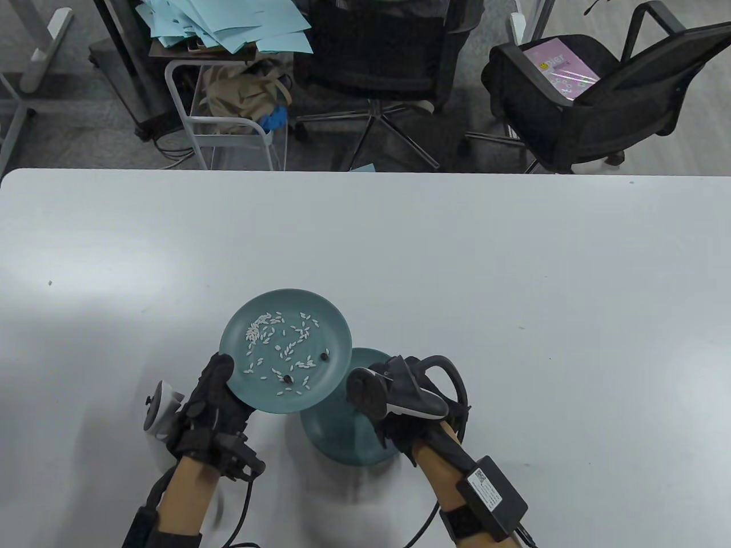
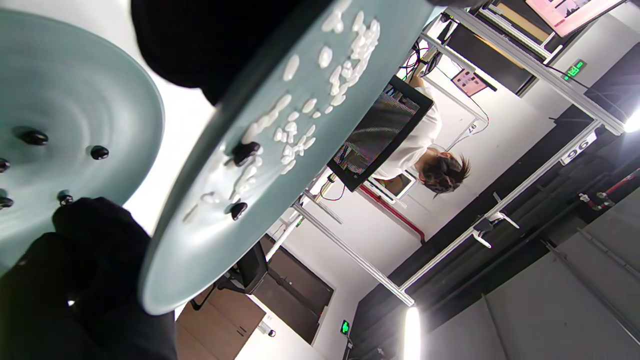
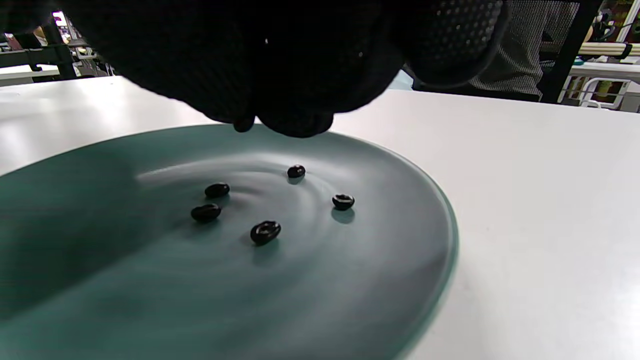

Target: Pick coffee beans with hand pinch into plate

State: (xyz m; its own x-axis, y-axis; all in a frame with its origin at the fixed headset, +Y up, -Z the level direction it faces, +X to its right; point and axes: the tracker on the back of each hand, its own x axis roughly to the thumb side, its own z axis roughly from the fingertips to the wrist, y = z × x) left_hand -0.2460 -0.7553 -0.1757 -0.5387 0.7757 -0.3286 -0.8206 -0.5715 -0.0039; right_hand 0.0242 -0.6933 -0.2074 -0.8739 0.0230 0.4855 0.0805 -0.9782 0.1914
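Note:
My left hand (image 1: 220,371) grips the near left rim of a teal plate (image 1: 337,337) and holds it tilted above the table. That plate carries many white rice grains and two dark coffee beans (image 1: 325,356); it also shows in the left wrist view (image 2: 200,260) with the beans (image 2: 246,151). A second teal plate (image 1: 342,439) lies on the table under my right hand (image 1: 388,411). In the right wrist view my fingertips (image 3: 295,122) are bunched together just above this plate (image 3: 350,280), which holds several coffee beans (image 3: 265,232). I cannot tell whether a bean is between the fingertips.
The white table (image 1: 514,285) stretches far beyond and to both sides of the plates. Two black office chairs (image 1: 577,85) and a cart with blue papers (image 1: 228,28) stand behind the table's far edge.

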